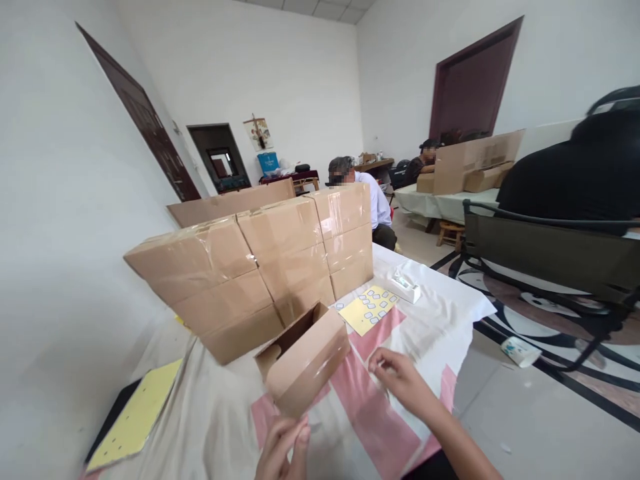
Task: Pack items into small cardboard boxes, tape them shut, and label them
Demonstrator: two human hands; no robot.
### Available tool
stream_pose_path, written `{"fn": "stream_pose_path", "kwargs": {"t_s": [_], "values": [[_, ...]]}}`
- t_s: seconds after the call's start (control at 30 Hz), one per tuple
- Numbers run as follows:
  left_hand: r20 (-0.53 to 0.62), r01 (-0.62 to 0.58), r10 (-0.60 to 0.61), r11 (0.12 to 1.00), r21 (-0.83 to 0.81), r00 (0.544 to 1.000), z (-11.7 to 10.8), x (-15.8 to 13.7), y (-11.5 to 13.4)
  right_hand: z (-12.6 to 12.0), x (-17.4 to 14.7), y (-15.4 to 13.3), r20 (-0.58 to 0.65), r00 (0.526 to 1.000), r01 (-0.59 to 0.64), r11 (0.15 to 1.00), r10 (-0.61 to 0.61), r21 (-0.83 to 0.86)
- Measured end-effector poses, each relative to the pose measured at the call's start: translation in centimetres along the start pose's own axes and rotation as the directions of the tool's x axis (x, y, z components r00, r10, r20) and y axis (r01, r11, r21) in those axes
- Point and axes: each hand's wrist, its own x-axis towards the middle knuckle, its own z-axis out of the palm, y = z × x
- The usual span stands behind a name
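My left hand [283,451] is at the bottom of the view, just in front of an open cardboard box [313,357]. Its thumb and fingertips are pressed together; whatever they pinch, if anything, is too small to name. To the right of the box, my right hand [403,381] hovers over the pink and white cloth [370,413] with its fingers curled into a pinch. I cannot make out anything in that pinch either. Beyond the right hand lies a yellow sheet [369,312] bearing several small pale pieces with dark outlines.
A wall of taped cardboard boxes [280,250] stands behind the open box. A white tissue pack [406,288] lies beside the yellow sheet. At left is a yellow board [137,417]. A person [380,200] sits beyond; a paper cup [521,351] lies on the floor.
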Motion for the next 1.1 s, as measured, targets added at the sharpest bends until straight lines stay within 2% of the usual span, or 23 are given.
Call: {"fn": "stream_pose_path", "kwargs": {"t_s": [0.07,0.17,0.27,0.37,0.47,0.57,0.67,0.8,0.97,1.1], "values": [[0.062,0.116,-0.118,0.992,0.043,0.991,-0.5,0.2,0.6,-1.9,1.1,-0.7,-0.027,0.992,0.125,0.990,-0.127,-0.068],[0.182,0.170,-0.185,0.981,0.096,0.966,-0.9,0.0,1.0,-3.1,3.6,-2.4,-0.001,0.935,0.350,0.928,-0.353,-0.128],[0.250,0.187,-0.209,0.976,0.111,0.945,-1.3,-0.8,1.0,-2.1,7.3,-3.9,0.120,0.848,0.530,0.818,-0.516,-0.224],[0.255,0.217,-0.249,0.965,0.147,0.934,-1.9,-1.5,1.1,0.6,11.5,-4.2,0.294,0.790,0.612,0.719,-0.538,-0.329],[0.227,0.226,-0.266,0.956,0.188,0.937,-2.4,-1.2,1.0,3.5,14.4,-2.9,0.385,0.788,0.611,0.689,-0.480,-0.391],[0.238,0.196,-0.248,0.955,0.222,0.939,-2.7,0.1,1.1,5.1,14.8,-1.0,0.343,0.818,0.570,0.732,-0.461,-0.374],[0.255,0.186,-0.250,0.950,0.250,0.934,-2.4,2.4,1.5,5.4,14.0,0.3,0.249,0.854,0.520,0.782,-0.457,-0.344],[0.263,0.213,-0.295,0.930,0.301,0.918,-1.1,6.9,1.6,5.2,13.3,0.8,0.216,0.870,0.493,0.804,-0.444,-0.333],[0.295,0.234,-0.342,0.909,0.346,0.892,0.3,12.1,0.0,5.5,13.7,0.9,0.218,0.886,0.461,0.834,-0.410,-0.305],[0.341,0.251,-0.378,0.897,0.363,0.861,0.7,13.8,-1.6,5.9,14.2,1.0,0.186,0.918,0.388,0.886,-0.350,-0.252]]}}
